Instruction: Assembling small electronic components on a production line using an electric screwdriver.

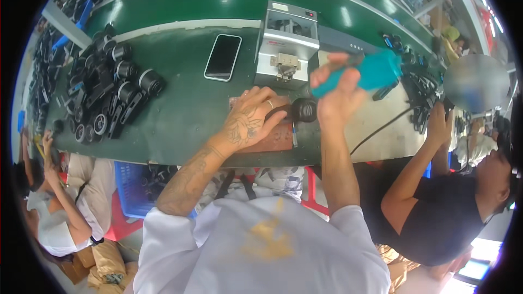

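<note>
My left hand [251, 118] is closed around a black part with a round cylindrical end [304, 110]. It holds the part down over a reddish-brown block [275, 139] near the table's front edge. Raised to the right of that part, my right hand [342, 95] grips a teal power tool [378, 71] that looks like an electric screwdriver. Motion blurs the tool, so its tip cannot be made out. Just beyond my hands stands a grey screw-feeder machine [287, 43] with a metal outlet at its front.
A phone [223, 57] lies left of the machine. Black parts with round ends [117, 84] pile up at the left. More black parts [422, 90] and a black cable [381, 126] lie right, beside a co-worker [436, 201]. A blue crate [131, 193] stands below the table; another person sits left.
</note>
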Motion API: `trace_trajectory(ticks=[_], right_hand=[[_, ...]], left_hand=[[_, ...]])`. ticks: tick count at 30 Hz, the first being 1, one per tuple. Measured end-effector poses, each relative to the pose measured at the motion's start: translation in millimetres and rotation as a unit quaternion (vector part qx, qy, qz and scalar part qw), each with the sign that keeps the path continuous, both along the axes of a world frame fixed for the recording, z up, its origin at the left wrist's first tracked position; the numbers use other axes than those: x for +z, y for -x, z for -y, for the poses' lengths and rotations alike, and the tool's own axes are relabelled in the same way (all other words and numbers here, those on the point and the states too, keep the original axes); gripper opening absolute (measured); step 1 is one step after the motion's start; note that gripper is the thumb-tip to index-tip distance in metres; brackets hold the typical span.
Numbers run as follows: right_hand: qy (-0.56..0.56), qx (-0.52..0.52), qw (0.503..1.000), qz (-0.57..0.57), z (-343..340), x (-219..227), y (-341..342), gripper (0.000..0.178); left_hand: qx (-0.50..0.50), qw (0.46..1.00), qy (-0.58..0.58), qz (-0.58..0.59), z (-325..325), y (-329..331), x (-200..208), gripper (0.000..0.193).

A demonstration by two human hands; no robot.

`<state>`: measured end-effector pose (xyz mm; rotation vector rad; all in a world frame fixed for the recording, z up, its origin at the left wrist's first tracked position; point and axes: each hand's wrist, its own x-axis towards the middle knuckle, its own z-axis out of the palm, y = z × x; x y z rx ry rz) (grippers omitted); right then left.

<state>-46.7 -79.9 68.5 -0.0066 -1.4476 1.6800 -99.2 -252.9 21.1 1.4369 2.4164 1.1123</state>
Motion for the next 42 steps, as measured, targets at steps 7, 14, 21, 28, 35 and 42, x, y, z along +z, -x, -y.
trace_trajectory(ticks=[7, 14, 21, 28, 35, 42], right_hand=[[-0.097, 0.003, 0.995, 0.04, 9.6, -10.4, 60.2, 0.057], [-0.086, 0.026, 0.995, 0.038, 9.9, -25.5, 62.0, 0.048], [-0.026, 0.014, 0.996, 0.09, 21.7, -7.6, 18.2, 0.041], [-0.002, 0.038, 0.995, 0.089, 23.0, -12.1, -1.1, 0.043], [-0.032, 0.028, 0.992, 0.119, 19.7, -28.9, -1.1, 0.051], [-0.034, 0.057, 0.995, 0.078, 19.6, -38.3, 3.2, 0.043]], left_hand=[[0.012, 0.996, -0.091, -0.016, 6.8, 2.5, -22.4, 0.024], [0.015, 0.994, -0.1, -0.036, 5.1, 1.8, -24.3, 0.024], [0.032, 0.994, -0.096, -0.043, 4.4, 2.2, -22.2, 0.022], [0.031, 0.995, -0.091, -0.025, 4.8, 1.8, -19.9, 0.021], [0.015, 0.995, -0.096, -0.038, 2.4, 2.3, -23.3, 0.021], [0.02, 0.998, -0.037, -0.055, 0.5, 0.9, -19.7, 0.024]])
